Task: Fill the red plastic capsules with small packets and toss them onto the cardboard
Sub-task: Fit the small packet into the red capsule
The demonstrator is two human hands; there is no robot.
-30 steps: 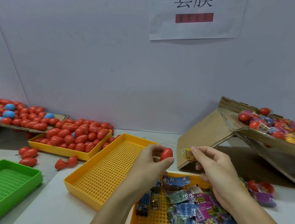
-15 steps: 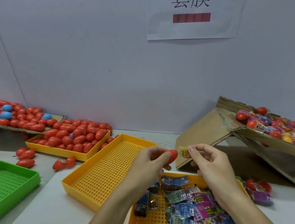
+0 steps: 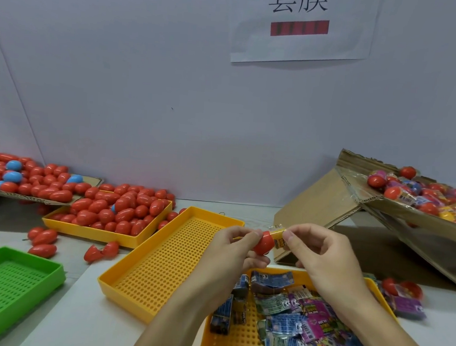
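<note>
Red plastic capsule half (image 3: 263, 244) is gripped in the curled left hand (image 3: 233, 252), above the desk's front edge; a small yellow packet (image 3: 278, 235), pinched by the right hand (image 3: 321, 255), is held at its opening, over a yellow perforated tray of packets (image 3: 238, 343).

red capsule (image 3: 263, 245), yellow packet (image 3: 278, 237), perforated orange-yellow tray (image 3: 170, 261), green tray (image 3: 8, 286)
</note>
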